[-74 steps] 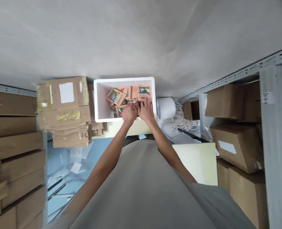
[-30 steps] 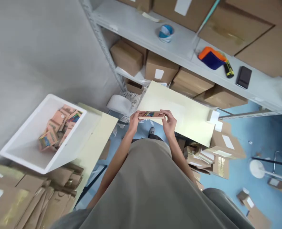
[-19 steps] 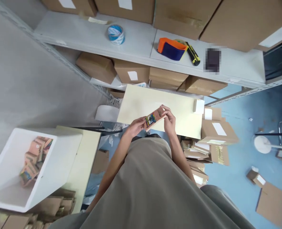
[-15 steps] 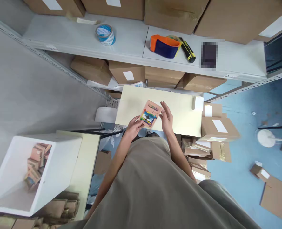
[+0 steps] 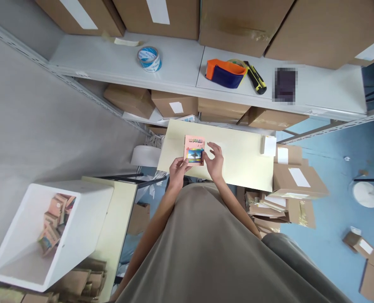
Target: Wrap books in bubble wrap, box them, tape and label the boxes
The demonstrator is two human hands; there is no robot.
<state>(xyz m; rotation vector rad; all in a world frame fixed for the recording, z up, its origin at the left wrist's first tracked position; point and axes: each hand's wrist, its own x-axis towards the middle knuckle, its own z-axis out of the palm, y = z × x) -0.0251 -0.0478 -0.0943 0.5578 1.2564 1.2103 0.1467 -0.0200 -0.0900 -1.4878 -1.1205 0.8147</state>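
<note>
A small pink book [image 5: 195, 143] with a framed tree picture on its cover is held above the cream tabletop [image 5: 237, 158], cover up. My left hand [image 5: 177, 171] grips its lower left corner, thumb on the cover and fingers beneath. At the book's right edge, my right hand [image 5: 215, 162] has its fingers apart and curved, the thumb at the edge; whether it presses there I cannot tell. Similar pink books lie heaped inside a white bin [image 5: 89, 219] at the lower left.
On the grey shelf [image 5: 174, 75] ahead are a tape roll [image 5: 149, 59], an orange and blue tape dispenser [image 5: 225, 73] and a utility knife [image 5: 255, 78]. A white box [image 5: 269, 146] stands on the tabletop's right end. Cardboard boxes [image 5: 297, 179] are stacked to the right.
The book has turned from a slant to nearly upright. My right hand has shifted down along its right edge, fingers now more curved. The view has shifted slightly.
</note>
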